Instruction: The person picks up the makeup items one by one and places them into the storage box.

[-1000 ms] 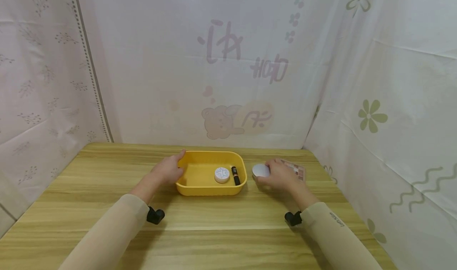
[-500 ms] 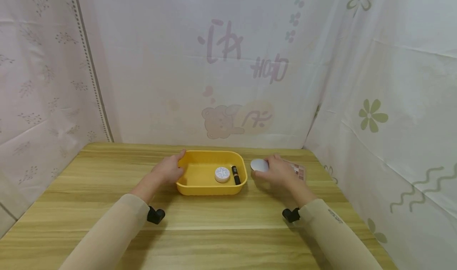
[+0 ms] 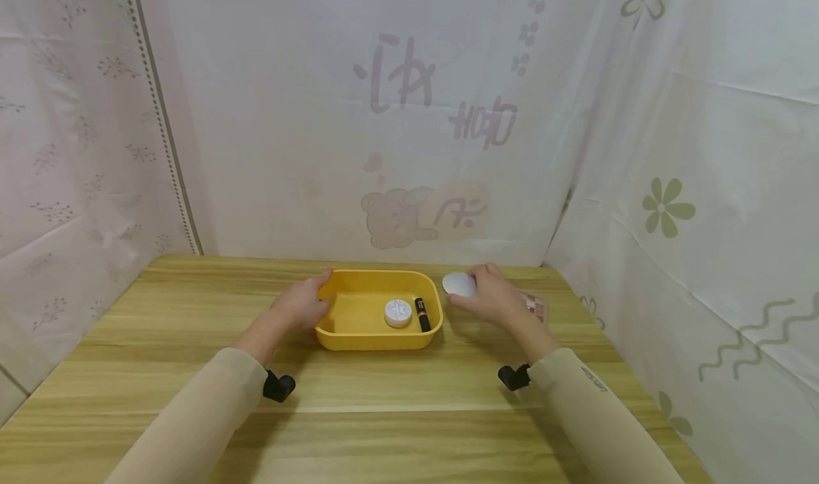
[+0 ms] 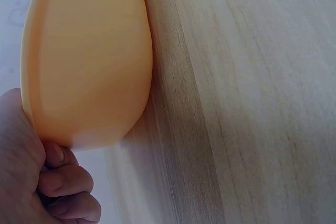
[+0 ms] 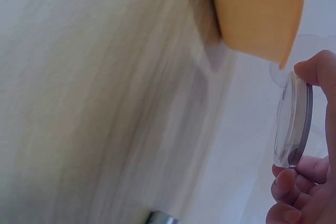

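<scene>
A yellow plastic basin stands on the table. My left hand grips its left rim, thumb over the edge; in the left wrist view the fingers curl against the outside wall. Inside the basin are a round white tin with a star pattern and a black lipstick-like tube. My right hand holds a flat round compact by its edge, off the table, just right of the basin. The right wrist view shows the compact pinched between thumb and fingers, with a clear base.
An eyeshadow palette lies on the wooden table, partly hidden behind my right hand. At the bottom of the right wrist view is the end of a dark, silver-edged object. Printed cloth hangs at the back and sides.
My right hand has lifted the compact and carried it left and away from me, towards the basin's right rim. The palette is differently covered. My left hand and the basin have stayed put.
</scene>
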Demonstrator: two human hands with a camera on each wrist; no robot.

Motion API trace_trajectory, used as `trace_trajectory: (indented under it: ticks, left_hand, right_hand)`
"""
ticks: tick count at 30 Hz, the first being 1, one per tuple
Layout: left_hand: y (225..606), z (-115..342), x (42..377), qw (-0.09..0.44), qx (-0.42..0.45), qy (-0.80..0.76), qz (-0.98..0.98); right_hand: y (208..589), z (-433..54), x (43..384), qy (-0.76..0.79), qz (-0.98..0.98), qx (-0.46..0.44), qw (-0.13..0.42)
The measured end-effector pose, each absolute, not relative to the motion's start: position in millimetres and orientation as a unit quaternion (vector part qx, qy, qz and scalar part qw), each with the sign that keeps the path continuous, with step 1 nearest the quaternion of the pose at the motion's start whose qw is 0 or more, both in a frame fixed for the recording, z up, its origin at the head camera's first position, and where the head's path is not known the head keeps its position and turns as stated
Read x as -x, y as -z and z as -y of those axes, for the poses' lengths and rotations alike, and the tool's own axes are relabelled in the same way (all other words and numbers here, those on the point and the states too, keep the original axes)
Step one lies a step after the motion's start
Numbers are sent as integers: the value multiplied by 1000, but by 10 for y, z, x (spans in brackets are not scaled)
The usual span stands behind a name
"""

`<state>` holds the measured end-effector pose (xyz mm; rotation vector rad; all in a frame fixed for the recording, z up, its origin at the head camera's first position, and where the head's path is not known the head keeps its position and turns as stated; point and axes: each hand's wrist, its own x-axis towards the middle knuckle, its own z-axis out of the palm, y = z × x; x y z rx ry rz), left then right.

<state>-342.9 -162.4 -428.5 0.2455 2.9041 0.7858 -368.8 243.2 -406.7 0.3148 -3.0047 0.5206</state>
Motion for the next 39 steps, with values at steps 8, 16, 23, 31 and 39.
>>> trace_trajectory:
  ticks: [8, 16, 23, 31, 39]
  left_hand:
    - [4268, 1635, 3435, 65, -80, -264, -959]
    - [4278, 1628, 3437, 59, -85, -260, -960]
    - [4283, 1640, 3433, 59, -86, -260, -960]
    - [4286, 1642, 3440, 63, -80, -262, -960]
    - [4286, 1643, 3441, 65, -81, -264, -959]
  right_hand:
    - [3925, -2324, 3694, -177, 977, -113, 41]
    - [3849, -2178, 3710, -181, 975, -120, 51]
    - [3833, -2013, 3685, -169, 975, -130, 58]
    - [3829, -1822, 3636, -169, 973, -146, 51]
    - [3863, -1602, 3604, -171, 970, -165, 46]
